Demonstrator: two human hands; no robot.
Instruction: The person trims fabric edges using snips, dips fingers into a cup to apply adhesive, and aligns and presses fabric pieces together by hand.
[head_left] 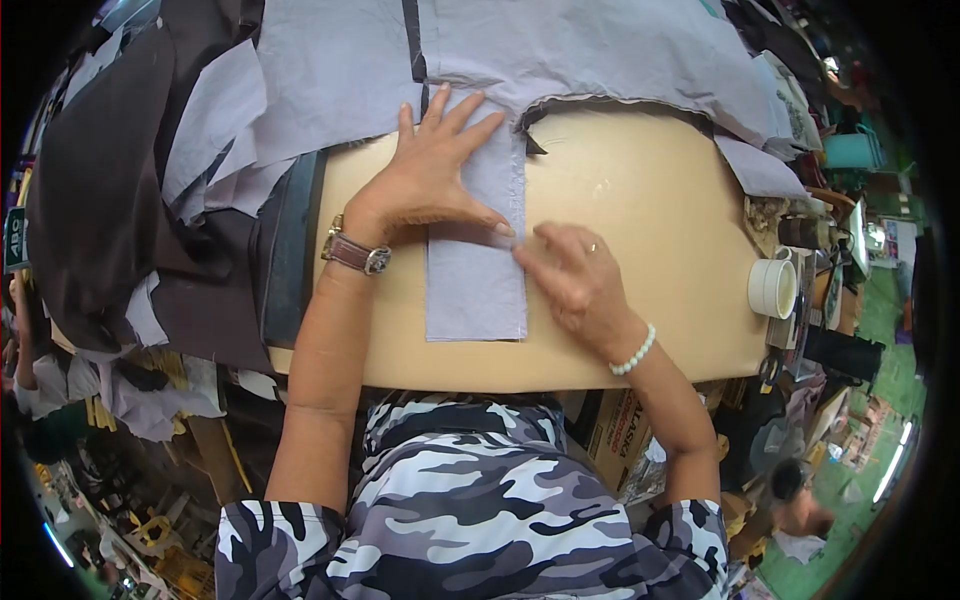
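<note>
A narrow grey fabric strip [475,295] lies lengthwise on the tan tabletop [640,200], its lower end square and its right edge slightly frayed. My left hand [428,175] rests flat over the upper part of it, fingers spread and thumb reaching to the right edge. At that same edge, just below the left thumb, is my right hand [580,285], with its fingers curled in. Whatever its fingertips may pinch is too small to make out. Beyond the hands, a larger grey cloth [600,50] with a curved, dark-lined edge covers the far side.
Dark brown fabric [100,190] and loose grey pieces [215,125] heap on the left. A white cup-shaped container [772,288] stands at the right edge, near a roll [803,233]. Below the table is a cardboard box [618,435]. Another person's arm [22,330] shows far left.
</note>
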